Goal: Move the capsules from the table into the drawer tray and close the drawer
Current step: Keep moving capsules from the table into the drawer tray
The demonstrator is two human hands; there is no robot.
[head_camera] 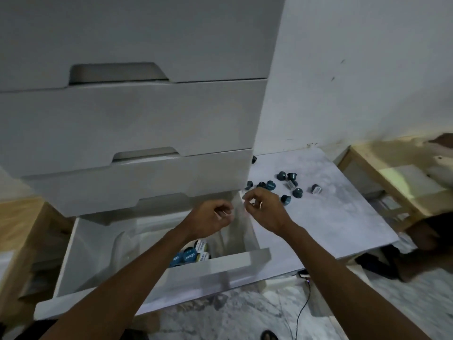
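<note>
Both hands hover with fingers curled — the left hand (215,218) over the open white bottom drawer (157,285), the right hand (263,208) at the table's near corner — and I cannot tell whether either pinches anything. Small dark teal capsules (285,186) lie scattered on the pale marble-patterned table (331,217) just beyond the right hand, others already in the clear plastic tray (122,244) inside the drawer. Closed white drawers (132,123) overhang it from above.

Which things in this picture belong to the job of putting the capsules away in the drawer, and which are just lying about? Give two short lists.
Part of the job:
capsules on the table
marble-look table
open bottom drawer
clear tray in the drawer
capsules already in the tray
left hand
right hand

Just lying about:
closed upper drawers
black cable on the floor
wooden frame at right
</note>
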